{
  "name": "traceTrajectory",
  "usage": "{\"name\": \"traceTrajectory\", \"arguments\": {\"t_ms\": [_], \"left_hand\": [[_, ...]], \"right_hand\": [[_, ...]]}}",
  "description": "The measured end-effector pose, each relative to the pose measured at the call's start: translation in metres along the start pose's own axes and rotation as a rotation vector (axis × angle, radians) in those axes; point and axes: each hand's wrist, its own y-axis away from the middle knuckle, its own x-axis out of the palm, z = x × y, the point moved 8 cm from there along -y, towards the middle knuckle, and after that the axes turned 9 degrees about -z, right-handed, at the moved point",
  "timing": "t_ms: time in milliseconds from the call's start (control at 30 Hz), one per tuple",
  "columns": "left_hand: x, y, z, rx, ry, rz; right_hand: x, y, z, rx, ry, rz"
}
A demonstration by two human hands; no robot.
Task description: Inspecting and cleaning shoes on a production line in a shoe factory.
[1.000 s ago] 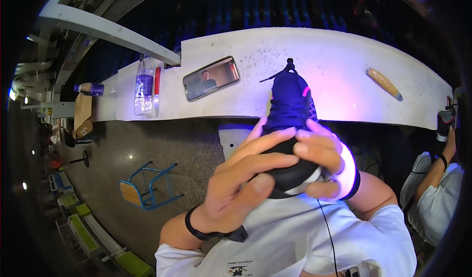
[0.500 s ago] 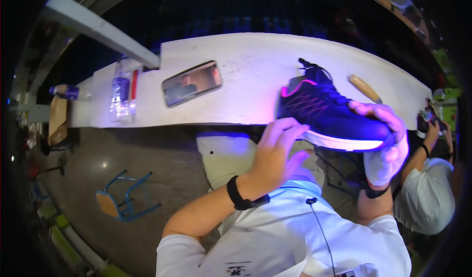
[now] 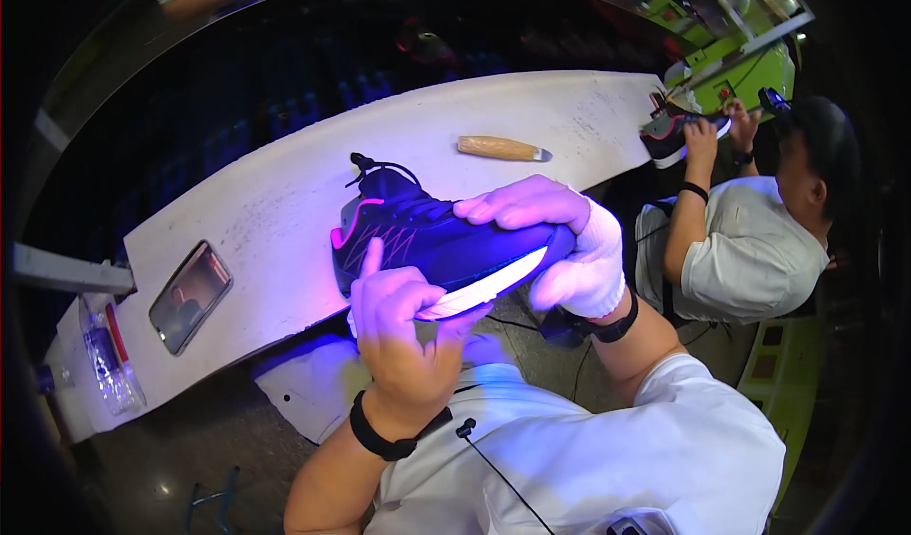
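Note:
A black sneaker [image 3: 451, 250] with a white sole and pink lining and stitching lies across both my hands, toe to the right. My right hand [image 3: 581, 236], in a white glove with bare fingertips, is closed around the toe end, fingers over the top. My left hand [image 3: 403, 331] is bare and grips the near side toward the heel. Its index finger stretches up over the pink stitching, the other fingers curl at the sole's edge, and the thumb lies along the sole. Violet light falls on the shoe and hands.
Beyond the shoe, on the white bench [image 3: 256, 203], lies a wooden-handled tool [image 3: 498, 148] with a short metal tip. A phone [image 3: 192, 298] and a clear plastic bottle [image 3: 106, 355] are at the left. At right, a co-worker [image 3: 750, 231] holds another dark shoe [image 3: 672, 134].
The view has swung right, bringing the co-worker more fully into sight. My left hand has closed on the sneaker's near side, index finger extended. The right hand keeps its hold on the toe.

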Motion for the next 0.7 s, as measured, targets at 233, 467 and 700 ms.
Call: {"name": "traceTrajectory", "arguments": {"t_ms": [233, 467, 700], "left_hand": [[0.002, 0.000, 0.013, -0.266, 0.148, 0.095], [0.023, -0.006, 0.023, -0.120, -0.227, 0.304], [0.020, -0.021, 0.058, 0.010, -0.521, 0.650]], "right_hand": [[-0.008, 0.008, -0.006, 0.009, 0.061, -0.024], [-0.059, 0.047, -0.040, 0.116, -0.061, -0.397], [-0.056, 0.068, -0.100, 0.205, 0.325, -0.498]]}}
